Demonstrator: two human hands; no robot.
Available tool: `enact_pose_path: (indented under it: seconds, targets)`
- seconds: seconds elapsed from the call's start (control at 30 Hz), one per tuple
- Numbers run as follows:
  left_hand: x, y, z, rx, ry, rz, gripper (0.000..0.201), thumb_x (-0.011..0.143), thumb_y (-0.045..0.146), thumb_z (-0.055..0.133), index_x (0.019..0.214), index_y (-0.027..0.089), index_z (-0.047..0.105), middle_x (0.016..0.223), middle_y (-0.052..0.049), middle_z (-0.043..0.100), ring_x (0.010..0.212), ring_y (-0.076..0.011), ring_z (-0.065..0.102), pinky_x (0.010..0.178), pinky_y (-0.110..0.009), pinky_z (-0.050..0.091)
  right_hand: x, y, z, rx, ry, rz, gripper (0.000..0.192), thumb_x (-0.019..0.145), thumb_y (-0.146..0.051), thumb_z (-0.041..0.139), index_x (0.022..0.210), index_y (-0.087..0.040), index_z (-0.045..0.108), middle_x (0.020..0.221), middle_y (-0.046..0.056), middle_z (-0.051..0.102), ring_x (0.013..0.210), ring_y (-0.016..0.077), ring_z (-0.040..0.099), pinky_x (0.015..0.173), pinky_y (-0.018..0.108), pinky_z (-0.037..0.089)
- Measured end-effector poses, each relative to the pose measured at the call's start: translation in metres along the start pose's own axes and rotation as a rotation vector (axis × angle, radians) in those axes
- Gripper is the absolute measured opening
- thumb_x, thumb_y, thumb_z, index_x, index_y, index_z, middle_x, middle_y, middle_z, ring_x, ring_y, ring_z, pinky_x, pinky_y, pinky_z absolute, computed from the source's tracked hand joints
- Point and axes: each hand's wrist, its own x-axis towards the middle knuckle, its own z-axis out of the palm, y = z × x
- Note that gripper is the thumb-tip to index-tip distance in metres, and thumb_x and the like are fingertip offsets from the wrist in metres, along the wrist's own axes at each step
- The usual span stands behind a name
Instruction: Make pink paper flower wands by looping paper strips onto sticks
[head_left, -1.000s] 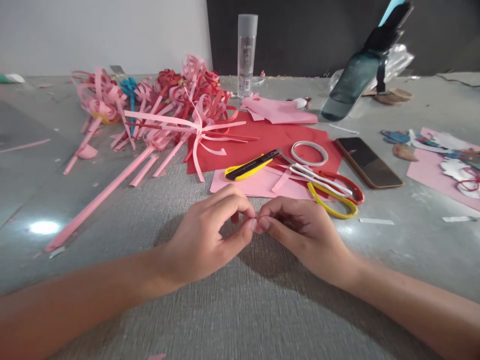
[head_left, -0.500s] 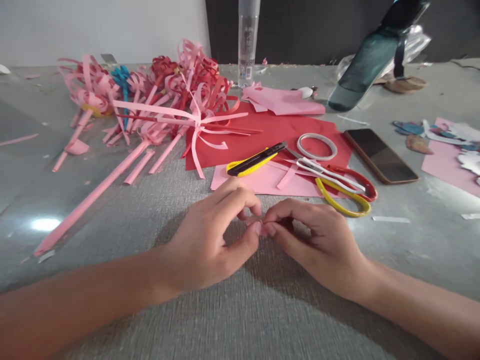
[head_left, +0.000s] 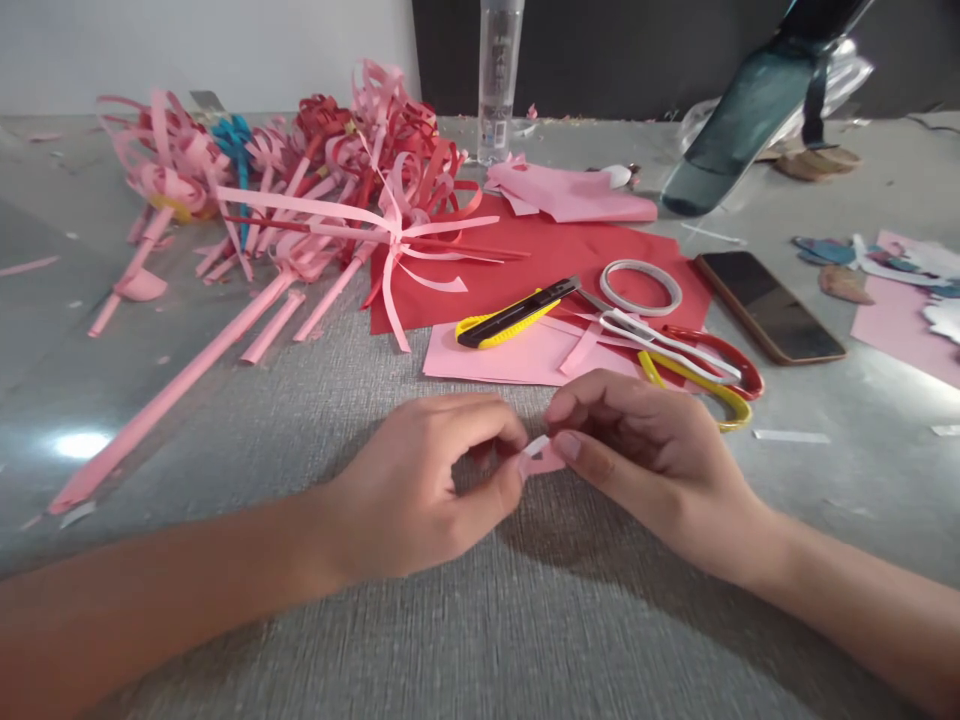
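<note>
Between my hands, low over the grey table, is a small piece of pink paper (head_left: pixel 546 463) with a short white strip along its upper edge. My left hand (head_left: pixel 435 480) pinches its left end between thumb and curled fingers. At the right end, the thumb of my right hand (head_left: pixel 652 460) presses on the paper; its index finger is lifted a little, and the fingers behind are partly hidden. Just beyond lie a yellow and black utility knife (head_left: pixel 517 312), pink paper sheets (head_left: pixel 480 355) and scissors (head_left: pixel 731 360) with red and yellow handles.
A tape roll (head_left: pixel 641 288) rests on red paper (head_left: pixel 450 285), beside a phone (head_left: pixel 772 305). Curled paper flowers (head_left: pixel 375 180) pile at the back left, with a long pink paper stick (head_left: pixel 172 400) nearer. A clear bottle (head_left: pixel 497 90) and a tilted teal bottle (head_left: pixel 742 130) stand behind.
My right index finger has lifted and the right hand has opened slightly. The pink paper and its white strip now show more between the hands. The view has shifted slightly.
</note>
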Motion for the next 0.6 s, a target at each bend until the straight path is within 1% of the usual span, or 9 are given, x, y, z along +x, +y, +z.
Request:
enact_pose_path:
  seconds: [0.07, 0.13, 0.23, 0.3, 0.37, 0.47, 0.6]
  targets:
    - [0.0003, -0.001, -0.0012, 0.031, -0.058, 0.008, 0.01, 0.091, 0.013, 0.06, 0.083, 0.019, 0.063, 0.074, 0.003, 0.061, 0.066, -0.0118, 0.054, 0.064, -0.026, 0.044, -0.0032, -0.0005, -0.003, -0.028, -0.021, -0.025, 0.009, 0.097, -0.03, 0.063, 0.101, -0.023, 0.066, 0.078, 0.003, 0.068, 0.065, 0.0138, 0.06, 0.052, 0.025, 0.046]
    - [0.001, -0.0018, -0.0025, 0.06, -0.104, 0.013, 0.009, 0.09, 0.014, 0.061, 0.084, 0.019, 0.065, 0.078, 0.002, 0.062, 0.071, -0.0128, 0.056, 0.068, -0.028, 0.045, -0.0052, -0.0005, -0.0051, -0.063, -0.045, -0.056, 0.008, 0.097, -0.027, 0.062, 0.104, -0.023, 0.066, 0.079, 0.003, 0.068, 0.065, 0.0135, 0.06, 0.052, 0.025, 0.047]
    - [0.0021, -0.0025, -0.0032, 0.084, -0.13, 0.038, 0.008, 0.089, 0.015, 0.062, 0.087, 0.019, 0.07, 0.099, -0.002, 0.065, 0.088, -0.0154, 0.062, 0.078, -0.03, 0.049, -0.0051, 0.0006, -0.0056, -0.149, -0.103, -0.087, 0.009, 0.094, -0.02, 0.064, 0.102, -0.023, 0.065, 0.076, -0.001, 0.065, 0.059, 0.0106, 0.054, 0.051, 0.024, 0.044]
    - [0.0023, -0.0029, -0.0025, 0.086, -0.131, 0.053, 0.009, 0.089, 0.014, 0.063, 0.088, 0.019, 0.071, 0.109, -0.003, 0.064, 0.098, -0.0167, 0.062, 0.087, -0.032, 0.05, -0.0038, 0.0016, -0.0048, -0.217, -0.141, -0.104, 0.011, 0.09, -0.015, 0.065, 0.098, -0.023, 0.065, 0.074, -0.002, 0.064, 0.056, 0.0091, 0.05, 0.049, 0.023, 0.041]
    - [0.0022, -0.0037, -0.0012, 0.079, -0.122, 0.057, 0.009, 0.089, 0.013, 0.063, 0.088, 0.018, 0.07, 0.11, -0.004, 0.064, 0.103, -0.0174, 0.061, 0.092, -0.033, 0.049, -0.0023, 0.0023, -0.004, -0.263, -0.15, -0.119, 0.014, 0.088, -0.011, 0.064, 0.093, -0.023, 0.064, 0.074, -0.003, 0.064, 0.056, 0.0084, 0.049, 0.048, 0.023, 0.038]
    - [0.0016, -0.0062, 0.0009, 0.076, -0.095, 0.046, 0.008, 0.091, 0.014, 0.064, 0.085, 0.018, 0.068, 0.109, -0.004, 0.064, 0.103, -0.0181, 0.06, 0.094, -0.034, 0.049, -0.0014, 0.0021, -0.0029, -0.302, -0.141, -0.109, 0.016, 0.085, -0.008, 0.063, 0.091, -0.022, 0.064, 0.071, -0.004, 0.063, 0.055, 0.0081, 0.048, 0.048, 0.022, 0.037]
    - [0.0022, -0.0104, 0.0018, 0.083, -0.056, 0.051, 0.01, 0.095, 0.015, 0.063, 0.088, 0.018, 0.069, 0.11, -0.003, 0.063, 0.104, -0.017, 0.059, 0.094, -0.032, 0.047, -0.0028, -0.0007, -0.0009, -0.298, -0.141, -0.053, 0.014, 0.085, -0.009, 0.063, 0.089, -0.022, 0.065, 0.073, -0.003, 0.066, 0.058, 0.0092, 0.05, 0.051, 0.022, 0.04]
